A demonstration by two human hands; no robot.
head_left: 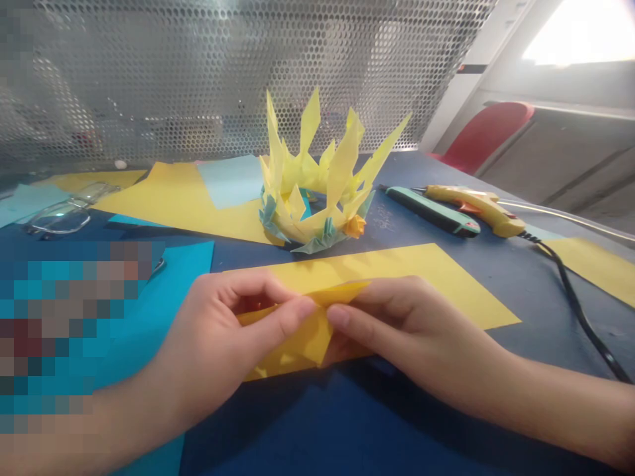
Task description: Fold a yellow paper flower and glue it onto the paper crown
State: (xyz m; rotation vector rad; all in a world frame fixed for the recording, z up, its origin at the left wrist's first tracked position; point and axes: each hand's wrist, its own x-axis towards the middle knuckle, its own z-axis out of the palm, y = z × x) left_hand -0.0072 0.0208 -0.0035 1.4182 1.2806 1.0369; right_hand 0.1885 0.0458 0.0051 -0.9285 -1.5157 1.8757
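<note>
Between my two hands is a small piece of folded yellow paper, raised over a larger yellow sheet on the table. My left hand pinches the folded paper from the left, thumb on its near face. From the other side my right hand pinches it too, and both thumb tips almost meet at the middle. The fingers behind the paper are partly hidden. Just beyond stands a paper crown with tall pale-yellow points, blue-green folded pieces along its base and a small orange paper flower.
A green cutter and a yellow glue gun with a black cable lie at the right. Glasses and more coloured sheets are at the left, with a blue sheet under my left arm. A perforated metal panel closes the back.
</note>
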